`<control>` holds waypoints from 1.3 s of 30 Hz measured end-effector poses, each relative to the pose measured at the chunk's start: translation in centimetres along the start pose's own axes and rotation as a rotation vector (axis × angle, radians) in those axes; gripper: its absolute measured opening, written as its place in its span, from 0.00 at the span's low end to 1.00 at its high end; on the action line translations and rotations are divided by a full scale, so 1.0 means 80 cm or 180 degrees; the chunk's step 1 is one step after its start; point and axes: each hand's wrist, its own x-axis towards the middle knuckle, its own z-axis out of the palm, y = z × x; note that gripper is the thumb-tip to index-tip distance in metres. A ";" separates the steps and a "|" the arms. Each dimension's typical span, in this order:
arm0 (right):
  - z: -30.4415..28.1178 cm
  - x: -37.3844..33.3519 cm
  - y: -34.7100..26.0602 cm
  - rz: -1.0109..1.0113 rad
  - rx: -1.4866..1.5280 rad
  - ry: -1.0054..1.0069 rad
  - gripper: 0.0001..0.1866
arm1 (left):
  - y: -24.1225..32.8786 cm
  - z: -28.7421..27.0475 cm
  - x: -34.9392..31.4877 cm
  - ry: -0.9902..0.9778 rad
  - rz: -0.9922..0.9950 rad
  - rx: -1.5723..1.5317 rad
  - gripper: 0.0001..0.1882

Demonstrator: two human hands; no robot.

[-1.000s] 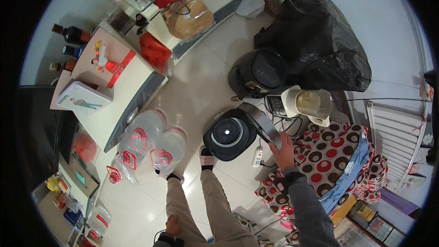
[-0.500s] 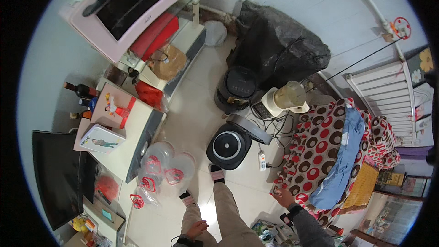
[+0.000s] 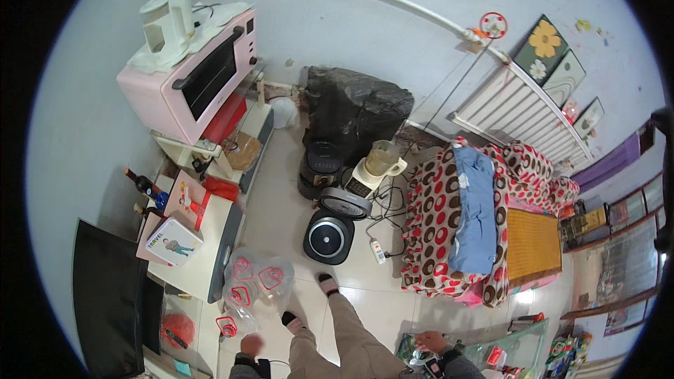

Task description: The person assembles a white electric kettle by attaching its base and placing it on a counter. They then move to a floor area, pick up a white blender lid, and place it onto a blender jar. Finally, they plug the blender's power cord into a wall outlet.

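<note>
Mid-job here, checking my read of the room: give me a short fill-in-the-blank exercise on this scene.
The lid of the black cooker is not shut but ____.
The left hand is near clear plastic bottles whose handles are coloured ____.
The cloth lying over the dotted sofa cover is coloured ____.
The oven under the white jug is coloured ____.

Missing words: open; red; blue; pink.

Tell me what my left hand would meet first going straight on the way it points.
Ahead of the left hand, the clear plastic bottles with red handles look first in line. The hand is blurred and its height is unclear, so it might pass above them.
</note>
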 end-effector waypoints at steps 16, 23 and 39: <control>-0.009 -0.084 0.229 -0.0873 0.1102 0.0620 0.16 | 0.127 0.054 -0.122 -0.0833 -0.1255 -0.2352 0.16; -0.029 -0.165 0.385 0.0133 0.2141 0.1519 0.15 | 0.271 0.104 -0.056 -0.1001 -0.1123 -0.0698 0.15; 0.397 -0.421 0.551 0.1523 0.4025 0.2630 0.17 | 0.372 0.235 0.119 -0.3107 0.2783 0.2911 0.06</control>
